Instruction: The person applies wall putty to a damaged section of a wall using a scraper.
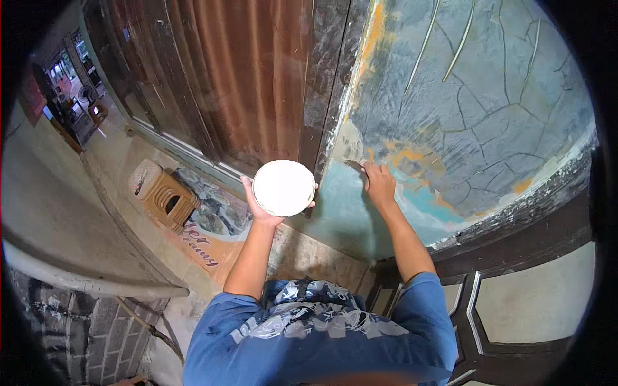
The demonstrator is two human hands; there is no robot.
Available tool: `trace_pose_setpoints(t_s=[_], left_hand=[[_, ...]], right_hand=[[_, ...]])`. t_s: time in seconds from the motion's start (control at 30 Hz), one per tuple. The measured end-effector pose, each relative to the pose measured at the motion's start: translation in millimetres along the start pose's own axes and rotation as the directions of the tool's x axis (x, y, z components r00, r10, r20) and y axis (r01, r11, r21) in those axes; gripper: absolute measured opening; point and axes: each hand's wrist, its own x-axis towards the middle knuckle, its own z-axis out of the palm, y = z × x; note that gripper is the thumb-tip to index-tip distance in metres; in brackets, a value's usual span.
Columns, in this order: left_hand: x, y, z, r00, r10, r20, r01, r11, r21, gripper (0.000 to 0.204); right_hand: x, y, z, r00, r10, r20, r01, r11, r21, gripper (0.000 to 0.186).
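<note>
The person's left hand (262, 211) is spread wide beneath and around a round white container (283, 188), the thumb along its left side and fingertips showing at its right rim; it holds the container out in front of the body, before the foot of the brown door frame (325, 90). The container's upper face is so bright that its contents cannot be made out. The right hand (380, 183) is curled closed around a small flat tool (353, 165), whose tip points left at the pale patch (347, 143) on the wall (476, 71) beside that frame; whether the tip touches the wall is hard to tell. Around the hand the wall is turquoise and grey-blue with orange patches, and dark crack-like lines run across its upper part. Left of the frame, a brown curtain (244, 71) hangs behind glass. Below it, to the left of the container, a tan plastic stool (168, 196) stands on a printed sheet (222, 209) on the floor.
</note>
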Motion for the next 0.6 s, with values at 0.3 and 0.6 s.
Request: trace_pose_setpoints(t_s=[0.3, 0.6], left_hand=[[9.0, 3.8, -3.4, 0.998, -0.052, 0.048, 0.053, 0.998, -0.016, 0.113], [7.6, 6.3, -7.2, 0.996, -0.021, 0.081, 0.033, 0.988, -0.154, 0.112]], right_hand=[[-2.9, -7.8, -3.1, 0.988, -0.041, 0.146, 0.041, 0.999, 0.000, 0.022], [-0.6, -19.6, -12.6, 0.990, -0.035, 0.137, 0.029, 0.998, 0.048, 0.023]])
